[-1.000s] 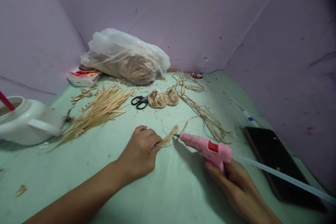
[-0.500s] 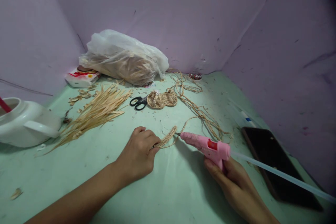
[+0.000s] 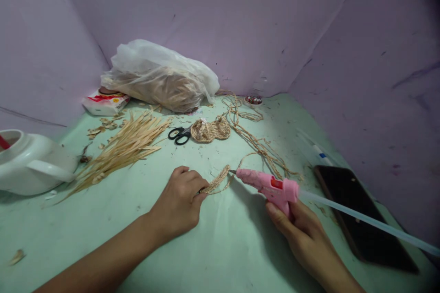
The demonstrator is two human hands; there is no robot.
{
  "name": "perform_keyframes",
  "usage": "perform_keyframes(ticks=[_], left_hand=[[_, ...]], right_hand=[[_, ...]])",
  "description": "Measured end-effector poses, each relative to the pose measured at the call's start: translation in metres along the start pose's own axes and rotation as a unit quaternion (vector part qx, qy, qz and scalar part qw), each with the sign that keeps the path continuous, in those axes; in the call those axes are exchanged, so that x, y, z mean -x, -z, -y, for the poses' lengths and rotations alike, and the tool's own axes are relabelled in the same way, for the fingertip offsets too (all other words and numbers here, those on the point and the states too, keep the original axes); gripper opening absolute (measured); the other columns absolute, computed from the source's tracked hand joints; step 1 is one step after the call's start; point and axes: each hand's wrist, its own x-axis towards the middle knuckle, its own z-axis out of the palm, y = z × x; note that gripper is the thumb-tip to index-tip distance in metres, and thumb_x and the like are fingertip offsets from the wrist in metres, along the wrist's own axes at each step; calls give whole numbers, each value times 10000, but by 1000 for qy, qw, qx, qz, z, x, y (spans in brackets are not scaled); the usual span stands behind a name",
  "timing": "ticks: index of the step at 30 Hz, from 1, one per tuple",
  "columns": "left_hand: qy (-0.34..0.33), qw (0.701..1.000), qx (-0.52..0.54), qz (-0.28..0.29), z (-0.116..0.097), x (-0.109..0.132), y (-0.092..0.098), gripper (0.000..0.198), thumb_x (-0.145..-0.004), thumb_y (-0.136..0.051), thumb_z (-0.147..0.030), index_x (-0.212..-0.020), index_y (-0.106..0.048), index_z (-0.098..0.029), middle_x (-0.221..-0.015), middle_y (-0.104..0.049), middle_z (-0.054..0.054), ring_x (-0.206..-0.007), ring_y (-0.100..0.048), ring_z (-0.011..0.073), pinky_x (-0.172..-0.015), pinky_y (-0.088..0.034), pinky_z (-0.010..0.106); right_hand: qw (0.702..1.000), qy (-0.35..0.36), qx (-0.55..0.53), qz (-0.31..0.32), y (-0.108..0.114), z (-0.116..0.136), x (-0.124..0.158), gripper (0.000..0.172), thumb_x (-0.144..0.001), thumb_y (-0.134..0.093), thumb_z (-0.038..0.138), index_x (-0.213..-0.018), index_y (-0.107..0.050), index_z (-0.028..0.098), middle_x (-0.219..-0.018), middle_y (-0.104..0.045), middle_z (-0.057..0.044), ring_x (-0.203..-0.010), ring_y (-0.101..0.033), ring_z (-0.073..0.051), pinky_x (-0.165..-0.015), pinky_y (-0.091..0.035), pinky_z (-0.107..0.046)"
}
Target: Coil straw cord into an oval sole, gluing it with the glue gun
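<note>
My left hand (image 3: pixel 178 203) rests on the pale green table and pinches one end of a short braided straw piece (image 3: pixel 216 180) that lies flat. My right hand (image 3: pixel 300 231) grips a pink glue gun (image 3: pixel 266 185), with a long clear glue stick (image 3: pixel 364 222) trailing out of its back to the right. The gun's metal nozzle touches the far end of the braid. A long tangled braided straw cord (image 3: pixel 261 149) runs from that spot toward the back of the table.
A coiled woven straw piece (image 3: pixel 209 129) and black scissors (image 3: pixel 178 134) lie mid-table. Loose straw strips (image 3: pixel 125 146) spread at the left beside a white pot (image 3: pixel 32 165). A plastic bag of straw (image 3: pixel 160 78) and a small box (image 3: pixel 105 100) sit at the back. A dark phone (image 3: pixel 357 217) lies right.
Both hands hold their places on the braid and the glue gun. The whole view has slid slightly left and up as my head moved.
</note>
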Motion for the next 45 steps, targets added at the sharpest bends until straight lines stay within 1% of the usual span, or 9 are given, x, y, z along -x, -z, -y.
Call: perform_keyframes(ticks=[3, 8, 12, 19, 23, 29, 35, 40, 45], left_hand=[[1, 1000, 0, 3, 0, 0, 0, 170, -788, -485, -70, -841, -626, -149, -754, -636, 46, -722, -582, 170, -871, -401, 455], [1, 1000, -3, 3, 0, 0, 0, 177, -778, -488, -60, -842, -624, -152, -758, -638, 46, -720, -579, 170, -873, -400, 457], [5, 1000, -2, 6, 1, 1, 0, 184, -773, -493, -58, -853, -627, -157, -763, -639, 43, -729, -581, 172, -879, -399, 456], [7, 1000, 0, 7, 0, 0, 0, 173, -785, -491, -66, -849, -629, -147, -766, -640, 46, -729, -579, 167, -884, -395, 463], [8, 1000, 0, 6, -1, 0, 0, 172, -792, -489, -74, -853, -629, -155, -768, -646, 47, -728, -582, 168, -879, -401, 458], [1, 1000, -5, 0, 0, 0, 0, 171, -795, -484, -84, -852, -619, -172, -761, -650, 47, -721, -590, 172, -876, -408, 452], [1, 1000, -7, 1, -1, -1, 1, 172, -801, -474, -85, -844, -618, -169, -756, -648, 48, -716, -587, 169, -869, -413, 448], [2, 1000, -8, 0, -1, -1, 1, 173, -799, -475, -89, -849, -620, -170, -763, -647, 49, -722, -589, 172, -877, -410, 455], [3, 1000, -7, 7, 0, 0, 1, 170, -799, -477, -83, -848, -622, -157, -761, -642, 52, -729, -585, 171, -884, -406, 463]], right_hand=[[1000, 1, 22, 10, 0, -5, -3, 307, -774, -533, 483, -678, -575, 194, -586, -529, 15, -525, -462, -147, -465, -323, -256], [999, -3, 37, 12, 0, -7, -6, 329, -794, -510, 504, -670, -549, 202, -537, -448, 38, -480, -396, -129, -447, -297, -257], [999, -3, 37, 13, 1, -5, -5, 337, -791, -511, 502, -630, -514, 207, -539, -452, 35, -487, -398, -128, -451, -313, -256], [999, -8, 40, 14, 0, -8, -7, 350, -806, -490, 521, -749, -582, 188, -546, -466, 32, -494, -427, -143, -449, -308, -260], [999, -2, 37, 14, 0, -8, -9, 357, -806, -491, 531, -755, -581, 189, -528, -455, 35, -491, -440, -150, -448, -315, -261], [999, -1, 38, 14, 0, -7, -11, 325, -804, -507, 506, -776, -595, 194, -511, -447, 40, -468, -423, -144, -434, -327, -256], [999, 5, 38, -1, 0, -7, -11, 340, -782, -519, 512, -629, -533, 209, -512, -457, 31, -469, -410, -136, -429, -315, -259], [999, 6, 34, 2, -1, -8, -11, 318, -788, -514, 503, -685, -567, 207, -488, -428, 41, -453, -399, -138, -427, -319, -259], [999, 4, 32, 3, 1, -5, -11, 330, -781, -516, 515, -648, -539, 213, -482, -413, 45, -445, -392, -134, -425, -316, -257]])
